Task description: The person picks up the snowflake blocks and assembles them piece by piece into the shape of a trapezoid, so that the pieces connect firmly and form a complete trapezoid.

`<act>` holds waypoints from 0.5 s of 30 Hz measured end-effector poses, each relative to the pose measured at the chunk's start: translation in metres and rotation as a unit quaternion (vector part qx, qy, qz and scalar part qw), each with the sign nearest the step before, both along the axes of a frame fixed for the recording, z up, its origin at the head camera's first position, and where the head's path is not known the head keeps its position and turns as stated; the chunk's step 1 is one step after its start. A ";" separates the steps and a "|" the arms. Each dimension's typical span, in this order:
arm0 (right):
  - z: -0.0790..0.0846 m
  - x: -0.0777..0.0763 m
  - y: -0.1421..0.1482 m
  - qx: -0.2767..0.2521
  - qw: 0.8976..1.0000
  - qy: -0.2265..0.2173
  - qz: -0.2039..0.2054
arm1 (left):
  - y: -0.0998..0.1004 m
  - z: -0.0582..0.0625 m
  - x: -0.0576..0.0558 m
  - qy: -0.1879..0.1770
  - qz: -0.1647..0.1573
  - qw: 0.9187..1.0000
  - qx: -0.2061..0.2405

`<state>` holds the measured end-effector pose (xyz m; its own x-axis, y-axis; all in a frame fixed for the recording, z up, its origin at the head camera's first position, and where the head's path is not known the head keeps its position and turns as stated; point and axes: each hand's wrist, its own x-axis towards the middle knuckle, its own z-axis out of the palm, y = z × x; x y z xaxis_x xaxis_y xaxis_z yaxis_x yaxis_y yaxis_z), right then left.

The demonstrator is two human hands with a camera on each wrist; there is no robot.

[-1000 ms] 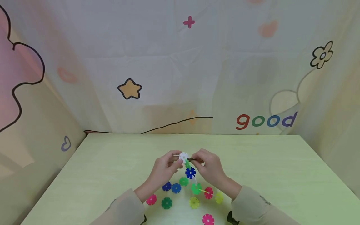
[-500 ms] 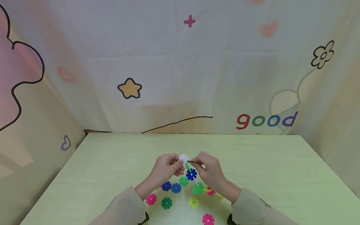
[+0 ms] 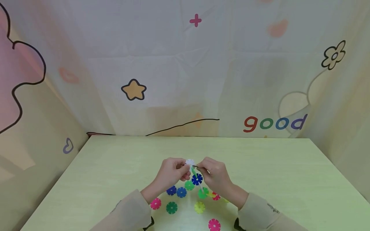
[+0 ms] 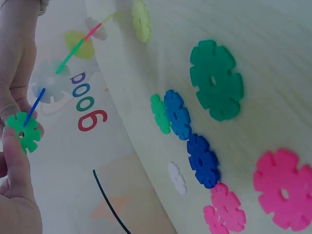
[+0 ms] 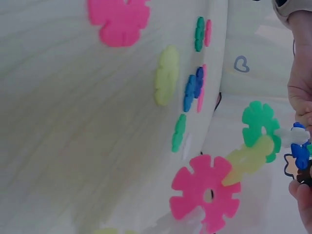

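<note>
Over the table, my left hand [image 3: 173,170] pinches a white snowflake disc [image 3: 189,162] between thumb and fingers. My right hand [image 3: 214,171] pinches a dark, nearly black snowflake disc [image 3: 195,166], seen edge-on at the white disc's right edge; whether the slots interlock I cannot tell. From the white disc a chain of slotted-together discs hangs down to the right: green [image 3: 194,172], dark blue [image 3: 197,179], a whitish one, green [image 3: 203,192], yellow [image 5: 248,158] and pink [image 5: 207,190]. Its lower end is partly hidden behind my right wrist in the head view.
Loose discs lie on the table [image 3: 86,179] below my hands: dark blue [image 3: 171,190], blue [image 3: 181,192], light green [image 3: 189,185], dark green [image 3: 171,208], yellow [image 3: 199,207] and pink [image 3: 214,225]. A white disc [image 4: 177,178] shows in the left wrist view. A printed curtain [image 3: 173,80] hangs behind.
Both hands have come down slightly, and the dark disc has turned edge-on against the white one. The chain's lower end has swung and turned, partly behind the right wrist.
</note>
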<state>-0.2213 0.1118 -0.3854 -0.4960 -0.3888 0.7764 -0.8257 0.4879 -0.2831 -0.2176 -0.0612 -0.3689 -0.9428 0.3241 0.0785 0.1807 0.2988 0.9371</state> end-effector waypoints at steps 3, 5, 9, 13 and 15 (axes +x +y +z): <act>0.003 0.001 0.001 0.006 1.000 -0.001 -0.001 | 0.000 0.001 0.001 0.004 0.000 1.000 -0.004; 0.005 0.001 0.001 0.013 1.000 -0.005 0.001 | 0.000 0.002 0.002 0.001 0.000 1.000 -0.006; 0.012 0.001 0.003 0.037 0.998 -0.049 0.009 | -0.002 0.003 0.001 -0.008 0.002 1.000 -0.008; 0.017 0.002 0.010 0.073 0.988 -0.137 -0.014 | -0.005 0.001 -0.002 -0.012 0.004 1.000 -0.019; 0.019 0.004 0.016 0.083 0.979 -0.181 -0.032 | -0.008 -0.001 -0.004 -0.008 0.009 0.999 -0.030</act>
